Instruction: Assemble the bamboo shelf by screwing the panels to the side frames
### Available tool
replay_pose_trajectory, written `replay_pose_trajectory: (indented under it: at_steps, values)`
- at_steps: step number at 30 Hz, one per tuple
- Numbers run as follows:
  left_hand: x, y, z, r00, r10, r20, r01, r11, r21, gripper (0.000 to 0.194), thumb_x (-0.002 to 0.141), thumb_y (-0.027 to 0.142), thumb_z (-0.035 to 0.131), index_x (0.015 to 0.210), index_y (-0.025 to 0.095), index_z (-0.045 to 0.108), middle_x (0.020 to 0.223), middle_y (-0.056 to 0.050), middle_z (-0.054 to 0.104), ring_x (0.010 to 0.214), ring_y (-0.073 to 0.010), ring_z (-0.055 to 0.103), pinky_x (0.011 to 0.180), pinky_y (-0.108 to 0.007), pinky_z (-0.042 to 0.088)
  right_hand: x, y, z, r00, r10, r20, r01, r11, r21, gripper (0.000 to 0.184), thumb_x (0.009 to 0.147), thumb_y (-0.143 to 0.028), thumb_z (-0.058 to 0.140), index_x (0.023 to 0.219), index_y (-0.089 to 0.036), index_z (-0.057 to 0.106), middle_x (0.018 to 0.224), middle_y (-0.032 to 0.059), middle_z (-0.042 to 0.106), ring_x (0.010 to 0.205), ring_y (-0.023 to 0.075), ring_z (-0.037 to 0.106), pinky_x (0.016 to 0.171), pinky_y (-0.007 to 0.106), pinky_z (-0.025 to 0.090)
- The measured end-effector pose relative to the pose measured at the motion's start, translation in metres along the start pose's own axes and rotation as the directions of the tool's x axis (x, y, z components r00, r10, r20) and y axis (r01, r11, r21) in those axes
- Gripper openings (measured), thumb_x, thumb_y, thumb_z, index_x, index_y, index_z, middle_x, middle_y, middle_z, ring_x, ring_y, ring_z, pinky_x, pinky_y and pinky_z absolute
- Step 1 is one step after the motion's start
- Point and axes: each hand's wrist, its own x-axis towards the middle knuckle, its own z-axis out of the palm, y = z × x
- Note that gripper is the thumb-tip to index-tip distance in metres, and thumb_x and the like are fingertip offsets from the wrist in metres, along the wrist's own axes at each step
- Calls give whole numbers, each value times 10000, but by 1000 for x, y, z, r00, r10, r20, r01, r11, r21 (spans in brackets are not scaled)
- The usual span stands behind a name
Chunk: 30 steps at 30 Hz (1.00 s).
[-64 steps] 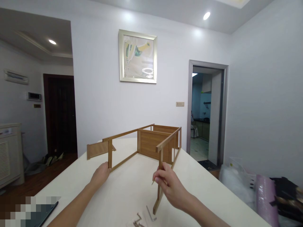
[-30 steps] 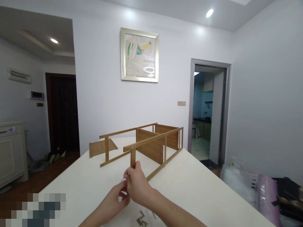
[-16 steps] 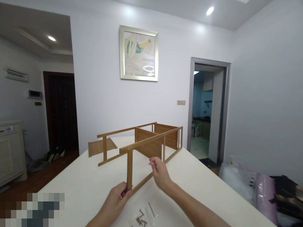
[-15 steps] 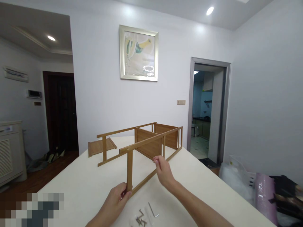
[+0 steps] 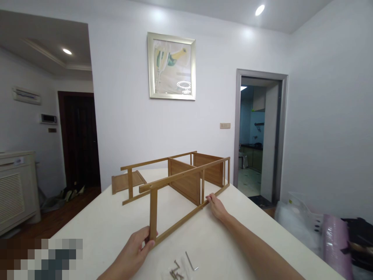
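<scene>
A light wooden shelf frame (image 5: 186,181) lies on its side on the white table (image 5: 250,237). My left hand (image 5: 139,245) is closed round the foot of the frame's near upright post (image 5: 153,212). My right hand (image 5: 217,207) reaches forward. Its fingertips are pressed together against the frame's lower rail (image 5: 186,218), close to the middle panel. Anything pinched in them is too small to see.
Several screws (image 5: 175,273) and an Allen key (image 5: 191,261) lie near the table's front edge. A loose wooden panel (image 5: 126,181) rests behind the frame's left end. Plastic bags (image 5: 300,219) and a purple roll (image 5: 335,243) sit at the right. A doorway (image 5: 256,136) is beyond.
The frame was turned and slid leftwards. My left hand settled on the near post's foot. My right hand, pinching a small pin, moved forward and down to the lower rail.
</scene>
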Motion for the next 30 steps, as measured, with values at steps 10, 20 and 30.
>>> replay_pose_trajectory:
  at_steps: [10, 20, 30]
  values:
    - [11, -37, -26, 989, -119, -84, 115, 992, -53, 311, 772, 406, 521, 917, 190, 693, 910, -61, 720, 896, -260, 637, 783, -335, 495, -35, -12, -13, 999, 23, 40, -21, 998, -59, 226, 978, -332, 289, 875, -232, 462, 901, 64, 679, 838, 200, 617, 767, 297, 404]
    - [15, -81, -64, 948, -238, -213, 230, 971, -63, 266, 704, 387, 549, 826, 183, 667, 833, -35, 705, 905, -272, 625, 792, -334, 469, -77, -53, 2, 1000, -27, -4, 27, 992, -124, 241, 978, -268, 252, 815, -228, 425, 862, 58, 703, 836, 216, 638, 1018, 445, 282]
    - [13, -80, -65, 838, -351, -417, 425, 900, 95, 176, 755, 309, 456, 713, 205, 590, 722, -39, 674, 799, -270, 627, 696, -318, 440, -101, -59, 23, 990, -100, -100, 94, 993, -68, 299, 977, -349, 226, 790, -234, 429, 731, 51, 610, 702, 214, 563, 682, 323, 392]
